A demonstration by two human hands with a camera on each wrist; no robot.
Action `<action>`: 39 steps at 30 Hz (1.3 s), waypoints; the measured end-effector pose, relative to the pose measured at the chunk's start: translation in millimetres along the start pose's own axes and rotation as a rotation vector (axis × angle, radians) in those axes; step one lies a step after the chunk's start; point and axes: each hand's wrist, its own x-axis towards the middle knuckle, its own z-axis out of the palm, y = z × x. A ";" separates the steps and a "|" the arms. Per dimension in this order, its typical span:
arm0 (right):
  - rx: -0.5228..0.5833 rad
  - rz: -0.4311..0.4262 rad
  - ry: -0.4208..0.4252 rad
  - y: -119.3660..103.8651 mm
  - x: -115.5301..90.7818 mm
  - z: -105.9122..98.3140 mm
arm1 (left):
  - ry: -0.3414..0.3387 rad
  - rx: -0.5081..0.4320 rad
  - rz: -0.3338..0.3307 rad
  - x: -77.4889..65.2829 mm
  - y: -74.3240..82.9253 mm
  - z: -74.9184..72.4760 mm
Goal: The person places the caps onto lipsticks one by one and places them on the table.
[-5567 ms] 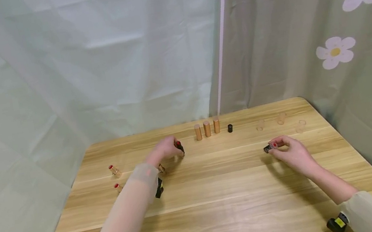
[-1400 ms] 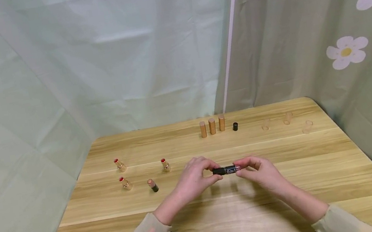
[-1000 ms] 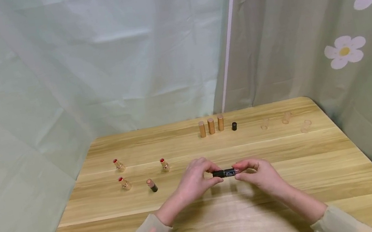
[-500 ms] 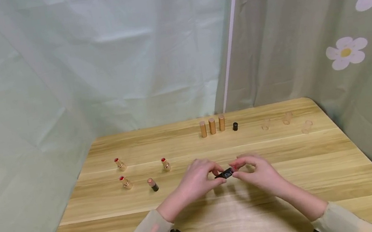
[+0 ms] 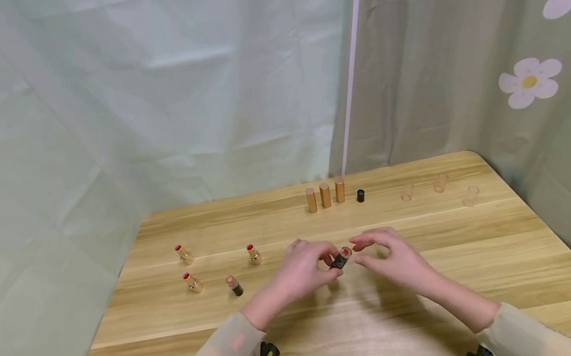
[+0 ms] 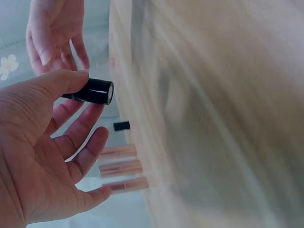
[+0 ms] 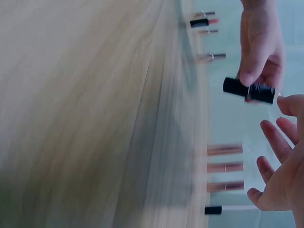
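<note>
My left hand (image 5: 303, 270) pinches a black lipstick (image 5: 340, 260) between thumb and fingertips, above the middle of the table. In the head view its clear end faces up and right, with red showing inside. The left wrist view shows the flat base of the black tube (image 6: 99, 91) past the thumb. My right hand (image 5: 398, 263) is just right of the clear end, thumb and fingers spread apart and holding nothing. In the right wrist view its fingertips (image 7: 287, 105) lie close by the end of the tube.
At left on the wooden table (image 5: 314, 349) stand several uncapped lipsticks: gold ones (image 5: 254, 255) with red tips and a black-based one (image 5: 234, 285). Three copper caps (image 5: 325, 195) and a small black cap (image 5: 360, 195) stand at the back. Clear caps (image 5: 441, 183) lie at back right.
Earlier the hands were apart; they came together at the middle, both gripping the lipstick. Since then the tube has tilted clear end upward, and the right fingers have let go and spread.
</note>
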 end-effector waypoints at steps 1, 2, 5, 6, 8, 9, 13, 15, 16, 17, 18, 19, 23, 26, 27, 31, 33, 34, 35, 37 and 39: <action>-0.018 -0.006 0.003 2.3 0.4 -2.4 | 0.005 0.003 -0.010 0.0 -1.2 -2.2; -0.043 -0.010 0.005 4.7 0.5 -5.4 | 0.009 0.005 -0.018 0.2 -2.8 -4.4; -0.167 -0.032 0.010 13.7 -0.4 -16.1 | 0.025 0.011 -0.045 0.8 -9.8 -12.6; -0.217 -0.040 0.009 17.8 -1.0 -19.6 | 0.028 0.014 -0.057 1.0 -12.7 -15.3; -0.322 -0.056 0.000 24.8 -3.0 -27.3 | 0.032 0.014 -0.081 2.3 -19.1 -21.1; -0.367 -0.061 -0.007 28.5 -4.1 -30.9 | 0.037 0.015 -0.090 2.8 -22.5 -24.0; -0.478 -0.067 -0.040 41.3 -7.9 -45.1 | 0.054 0.019 -0.132 5.9 -34.9 -35.6; -0.520 -0.072 -0.047 45.9 -8.7 -51.7 | 0.060 0.015 -0.151 7.5 -40.3 -41.3; -0.542 -0.077 -0.047 47.7 -8.8 -54.8 | 0.061 0.017 -0.163 8.6 -42.8 -44.0; -0.570 -0.085 -0.046 49.0 -8.7 -57.7 | 0.063 0.016 -0.172 9.6 -45.4 -46.6; -0.591 -0.093 -0.042 49.7 -8.4 -60.4 | 0.064 0.022 -0.179 10.6 -47.7 -49.4; -0.612 -0.101 -0.040 50.1 -8.0 -63.1 | 0.064 0.028 -0.189 11.7 -49.7 -52.2; -0.677 -0.124 -0.029 52.5 -6.1 -71.6 | 0.056 0.051 -0.234 16.5 -57.7 -62.2; -0.713 -0.129 -0.024 55.1 -4.9 -75.4 | 0.042 0.073 -0.269 21.0 -63.7 -67.8; -0.723 -0.131 -0.024 55.9 -4.5 -76.3 | 0.039 0.084 -0.277 22.5 -65.7 -69.4; -0.743 -0.136 -0.019 59.1 -3.8 -79.3 | 0.024 0.111 -0.302 30.6 -74.8 -74.0; -0.751 -0.133 -0.021 60.9 -3.2 -80.4 | 0.012 0.108 -0.318 35.0 -79.2 -76.4; -0.757 -0.130 -0.023 61.7 -3.0 -80.8 | 0.006 0.102 -0.328 37.5 -81.6 -77.2; -0.761 -0.127 -0.027 62.3 -2.8 -81.2 | 0.001 0.099 -0.341 39.9 -83.9 -78.0; -0.770 -0.116 -0.033 64.6 -2.4 -81.6 | -0.004 0.081 -0.362 44.8 -88.2 -79.3; -0.772 -0.108 -0.034 66.4 -2.2 -81.2 | -0.004 0.069 -0.384 49.6 -92.1 -79.7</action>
